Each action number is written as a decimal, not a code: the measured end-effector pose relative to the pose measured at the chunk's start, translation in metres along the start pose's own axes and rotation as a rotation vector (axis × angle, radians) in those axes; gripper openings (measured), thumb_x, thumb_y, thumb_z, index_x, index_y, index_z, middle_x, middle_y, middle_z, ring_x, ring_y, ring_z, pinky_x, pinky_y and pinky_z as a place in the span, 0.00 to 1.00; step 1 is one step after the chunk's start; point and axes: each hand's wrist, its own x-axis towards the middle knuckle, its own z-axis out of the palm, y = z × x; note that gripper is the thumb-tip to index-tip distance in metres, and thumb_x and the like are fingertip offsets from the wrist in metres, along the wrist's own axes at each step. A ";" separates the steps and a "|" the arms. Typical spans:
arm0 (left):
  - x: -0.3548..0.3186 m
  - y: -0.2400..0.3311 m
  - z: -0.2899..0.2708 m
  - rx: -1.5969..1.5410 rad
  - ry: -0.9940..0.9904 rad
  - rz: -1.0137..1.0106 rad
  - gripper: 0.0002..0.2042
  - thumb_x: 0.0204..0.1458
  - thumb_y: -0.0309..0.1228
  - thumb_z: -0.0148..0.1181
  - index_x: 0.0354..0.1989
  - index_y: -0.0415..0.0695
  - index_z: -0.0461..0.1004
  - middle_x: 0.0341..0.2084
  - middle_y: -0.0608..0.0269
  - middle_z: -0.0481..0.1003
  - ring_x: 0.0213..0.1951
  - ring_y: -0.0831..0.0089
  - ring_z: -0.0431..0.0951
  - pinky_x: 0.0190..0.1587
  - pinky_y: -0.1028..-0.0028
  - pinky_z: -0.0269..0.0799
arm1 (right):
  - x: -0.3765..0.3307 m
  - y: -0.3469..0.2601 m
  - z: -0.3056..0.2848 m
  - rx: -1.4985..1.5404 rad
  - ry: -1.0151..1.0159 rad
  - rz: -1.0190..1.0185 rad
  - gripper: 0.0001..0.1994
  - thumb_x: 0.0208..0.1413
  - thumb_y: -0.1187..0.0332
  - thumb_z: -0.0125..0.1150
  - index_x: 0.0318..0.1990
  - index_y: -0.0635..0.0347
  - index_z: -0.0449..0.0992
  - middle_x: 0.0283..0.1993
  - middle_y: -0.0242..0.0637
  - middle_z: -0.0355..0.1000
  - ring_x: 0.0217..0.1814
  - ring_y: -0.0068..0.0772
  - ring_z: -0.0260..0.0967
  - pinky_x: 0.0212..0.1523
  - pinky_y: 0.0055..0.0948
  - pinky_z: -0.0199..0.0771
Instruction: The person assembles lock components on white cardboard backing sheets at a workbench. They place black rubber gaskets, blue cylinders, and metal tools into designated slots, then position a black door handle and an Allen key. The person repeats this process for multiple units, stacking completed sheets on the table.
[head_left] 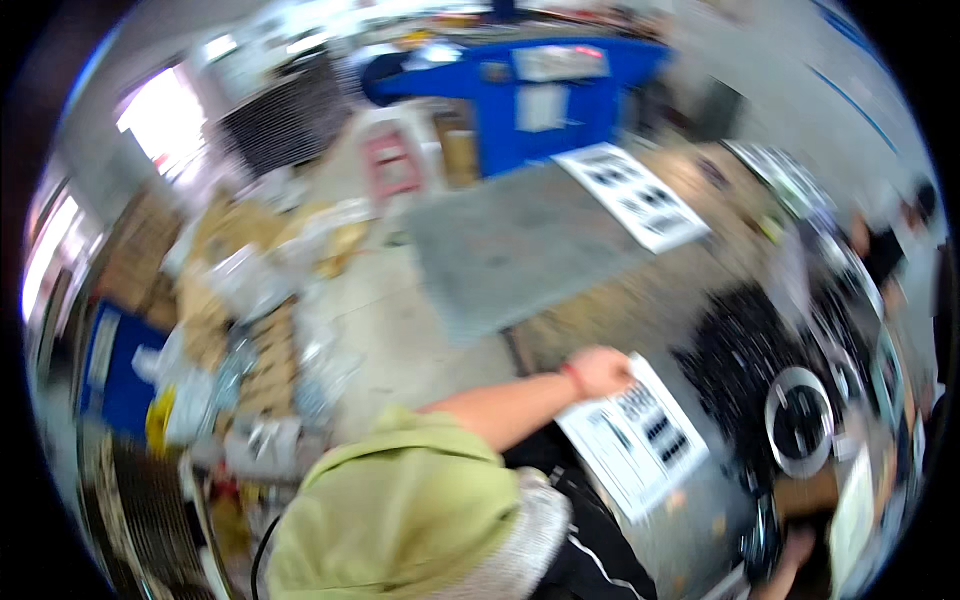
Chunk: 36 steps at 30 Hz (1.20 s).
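Note:
My left arm, in a light green sleeve with a red band at the wrist, reaches across the worktable. Its hand (600, 373) is closed at the top corner of a white printed sheet (625, 480) with black pictures, which lies on the tabletop. My right hand (795, 555) is low at the right, smeared by motion, so its fingers cannot be read. It is nearest to a shiny dark object (762, 538) whose kind I cannot make out. Beyond the sheet is a heap of small black parts (735, 340), beside a white-rimmed round container (775, 455) with black pieces inside.
A grey mat (510, 250) covers the table's far left part, with another printed sheet (640, 205) at its right end. Behind stands a blue bench (500, 120). Plastic bags (250, 280) and cardboard (265, 365) crowd the floor at left. Another person (890, 240) is at far right.

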 end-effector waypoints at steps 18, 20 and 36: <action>0.003 -0.039 -0.003 -0.527 0.103 -0.135 0.12 0.51 0.40 0.66 0.36 0.44 0.79 0.33 0.56 0.81 0.38 0.65 0.80 0.43 0.66 0.75 | -0.062 -0.029 -0.019 -0.075 0.233 0.093 0.20 0.61 0.66 0.54 0.56 0.73 0.69 0.53 0.56 0.73 0.52 0.50 0.72 0.54 0.39 0.69; 0.015 -0.013 -0.016 -0.795 0.173 -0.207 0.09 0.54 0.32 0.64 0.38 0.40 0.79 0.33 0.60 0.80 0.36 0.73 0.79 0.42 0.71 0.75 | -0.068 -0.046 -0.021 0.055 0.409 0.017 0.19 0.62 0.63 0.55 0.55 0.68 0.72 0.51 0.53 0.75 0.53 0.47 0.72 0.54 0.38 0.69; -0.018 0.112 0.055 -1.297 -0.482 -0.130 0.12 0.64 0.33 0.52 0.49 0.38 0.74 0.43 0.63 0.78 0.45 0.76 0.77 0.40 0.78 0.70 | -0.165 -0.266 0.081 1.713 -0.324 0.171 0.10 0.65 0.70 0.50 0.48 0.65 0.72 0.28 0.30 0.70 0.25 0.19 0.66 0.24 0.18 0.63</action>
